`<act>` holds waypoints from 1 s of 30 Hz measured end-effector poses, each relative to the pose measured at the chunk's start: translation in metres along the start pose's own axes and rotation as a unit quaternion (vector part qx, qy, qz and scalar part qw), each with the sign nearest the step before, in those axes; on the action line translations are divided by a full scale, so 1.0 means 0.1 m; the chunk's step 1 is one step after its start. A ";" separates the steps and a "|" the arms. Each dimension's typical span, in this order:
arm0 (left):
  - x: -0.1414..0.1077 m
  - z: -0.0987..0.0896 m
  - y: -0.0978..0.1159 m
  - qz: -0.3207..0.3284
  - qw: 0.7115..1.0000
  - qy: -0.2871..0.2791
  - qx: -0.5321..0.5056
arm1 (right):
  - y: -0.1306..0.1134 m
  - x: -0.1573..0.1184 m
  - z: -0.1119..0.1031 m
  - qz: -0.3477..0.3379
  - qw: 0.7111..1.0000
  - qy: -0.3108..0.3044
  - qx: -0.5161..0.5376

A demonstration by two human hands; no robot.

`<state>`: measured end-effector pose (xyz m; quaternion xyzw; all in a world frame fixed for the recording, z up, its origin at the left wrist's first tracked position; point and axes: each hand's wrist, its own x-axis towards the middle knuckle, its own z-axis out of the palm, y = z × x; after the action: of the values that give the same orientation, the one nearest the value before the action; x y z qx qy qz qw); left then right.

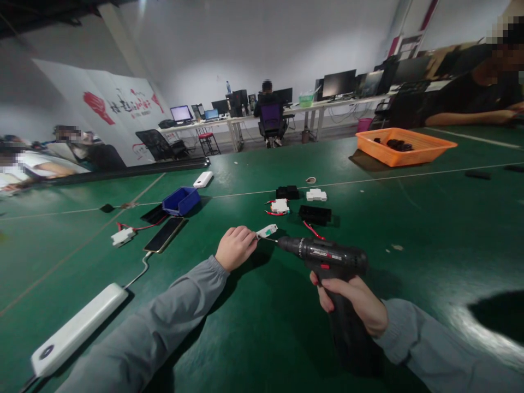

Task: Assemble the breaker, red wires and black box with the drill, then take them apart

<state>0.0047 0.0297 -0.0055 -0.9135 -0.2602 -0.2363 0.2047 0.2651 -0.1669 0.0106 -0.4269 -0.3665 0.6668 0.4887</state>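
Two in hand: gripping drill (338, 257) in closed right hand (357, 301), pinching white module (268, 231) in curled left hand (236, 247) beside drill's bit (269, 240). Far beyond drill: orange basket (409, 158).

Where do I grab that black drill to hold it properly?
Probably best by the drill's handle, where the right hand holds it: it's a long grip below the body that fingers can wrap around. Come from the right, behind the handle, because the thin bit points left, toward the left hand.
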 end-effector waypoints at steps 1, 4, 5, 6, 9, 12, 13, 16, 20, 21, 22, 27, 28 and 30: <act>0.00 0.00 0.00 0.001 1.000 0.000 0.000 | 0.00 0.00 0.00 -0.002 1.000 -0.002 -0.003; 0.00 -0.01 0.01 0.005 1.000 0.002 -0.002 | -0.01 -0.01 0.02 -0.002 1.000 -0.004 -0.009; 0.00 -0.01 0.01 0.006 1.000 0.004 -0.003 | -0.01 -0.01 0.03 -0.002 1.000 -0.003 -0.013; 0.00 -0.01 0.01 0.006 1.000 0.006 -0.003 | -0.01 -0.01 0.03 -0.002 1.000 -0.003 -0.017; 0.01 -0.02 0.02 0.005 1.000 0.010 -0.007 | -0.01 -0.01 0.04 -0.008 1.000 0.000 -0.022; 0.01 -0.02 0.02 0.003 1.000 0.012 -0.018 | -0.01 -0.01 0.04 -0.005 1.000 0.008 -0.016; 0.01 -0.01 0.02 0.003 1.000 0.013 -0.022 | -0.01 -0.02 0.04 -0.001 1.000 0.011 -0.015; 0.00 0.00 0.01 -0.003 0.999 0.011 -0.030 | -0.01 -0.02 0.04 0.011 1.000 0.016 -0.018; 0.00 0.01 0.01 -0.010 0.999 0.003 -0.038 | -0.01 -0.02 0.03 0.013 1.000 0.012 -0.019; 0.00 0.01 0.01 -0.014 0.999 0.002 -0.041 | -0.01 -0.01 0.03 0.014 1.000 0.009 -0.017; 0.00 0.01 0.01 -0.019 0.999 0.001 -0.044 | 0.00 -0.01 0.02 0.016 1.000 0.005 -0.015; 0.00 0.02 0.00 -0.050 0.997 -0.002 -0.060 | -0.03 0.00 -0.05 -0.001 0.999 -0.026 0.021; 0.00 0.03 -0.01 -0.054 0.996 0.000 -0.068 | -0.06 -0.01 -0.06 -0.006 0.999 -0.026 0.030; -0.01 0.04 -0.02 -0.054 0.994 0.002 -0.095 | -0.15 -0.01 -0.10 -0.014 0.999 -0.012 0.043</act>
<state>0.0046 0.0326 -0.0084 -0.9130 -0.2853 -0.2726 0.1040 0.2793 -0.1639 0.0206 -0.3924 -0.3496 0.6799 0.5114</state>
